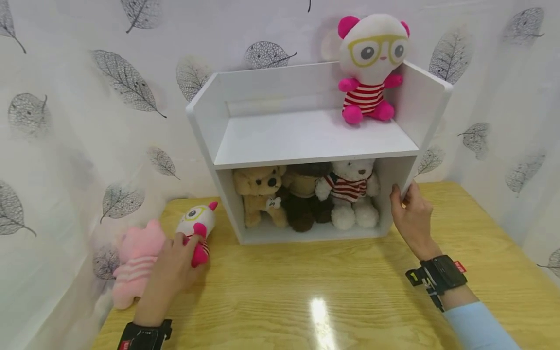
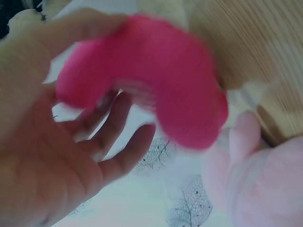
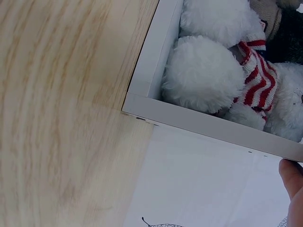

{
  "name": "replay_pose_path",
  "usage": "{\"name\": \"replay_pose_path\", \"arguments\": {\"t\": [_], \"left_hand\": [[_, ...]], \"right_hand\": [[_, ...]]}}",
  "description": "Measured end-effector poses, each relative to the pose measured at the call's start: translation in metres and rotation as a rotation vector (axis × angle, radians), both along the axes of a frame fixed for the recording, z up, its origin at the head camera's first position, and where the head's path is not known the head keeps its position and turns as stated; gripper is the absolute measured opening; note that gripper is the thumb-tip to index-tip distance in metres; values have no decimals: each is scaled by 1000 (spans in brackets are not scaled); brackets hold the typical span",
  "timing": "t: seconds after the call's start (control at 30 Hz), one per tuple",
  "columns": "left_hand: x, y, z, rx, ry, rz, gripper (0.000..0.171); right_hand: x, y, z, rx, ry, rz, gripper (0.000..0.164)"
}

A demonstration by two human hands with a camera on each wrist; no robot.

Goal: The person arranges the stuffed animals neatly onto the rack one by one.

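Observation:
My left hand [image 1: 175, 260] grips a small panda plush toy [image 1: 197, 221] with yellow glasses and pink limbs, low over the left of the table. In the left wrist view the thumb lies along the plush's pink part [image 2: 184, 90], with the other fingers curled beneath. Beside that hand a pink plush toy [image 1: 137, 265] in a striped top leans near the wall. My right hand [image 1: 413, 218] holds the front edge of the right side panel of a white two-tier shelf [image 1: 297, 138]. In the right wrist view only a fingertip [image 3: 289, 172] shows against the panel.
A larger panda plush [image 1: 369, 97] sits on the upper tier at right. Below stand a tan dog plush [image 1: 258, 184], a dark brown plush [image 1: 304, 209] whose head is hidden, and a white bear [image 1: 352, 189]. The wooden table [image 1: 271, 287] meets leaf-patterned walls.

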State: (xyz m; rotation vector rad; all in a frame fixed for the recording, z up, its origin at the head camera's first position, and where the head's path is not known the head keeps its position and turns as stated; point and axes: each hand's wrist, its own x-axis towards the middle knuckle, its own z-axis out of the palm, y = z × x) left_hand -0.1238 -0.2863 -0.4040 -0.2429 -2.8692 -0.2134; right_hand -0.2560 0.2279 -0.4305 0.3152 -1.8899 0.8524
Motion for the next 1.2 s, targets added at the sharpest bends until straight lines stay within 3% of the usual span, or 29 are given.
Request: {"name": "replay_pose_path", "arguments": {"t": [0.13, 0.2, 0.3, 0.43, 0.57, 0.77, 1.0, 1.2], "left_hand": [[-2, 1, 2, 132, -122, -82, 35], [-5, 1, 4, 197, -163, -78, 23], [-12, 0, 4, 262, -167, 23, 29], [-16, -1, 2, 315, -151, 225, 30], [-16, -1, -2, 296, -129, 313, 35], [-18, 2, -1, 244, -120, 307, 49], [-26, 1, 2, 182, -258, 344, 55], [-34, -2, 3, 156, -386, 329, 60]], "right_hand": [[1, 0, -2, 3, -1, -3, 23], [2, 0, -3, 3, -4, -2, 24], [3, 1, -3, 8, -11, -3, 25], [3, 0, -3, 1, -9, 0, 25], [2, -1, -3, -2, -4, 2, 26], [1, -1, -2, -5, -5, 10, 28], [2, -1, -1, 0, -8, 6, 27], [1, 1, -1, 5, -7, 1, 27]]}}
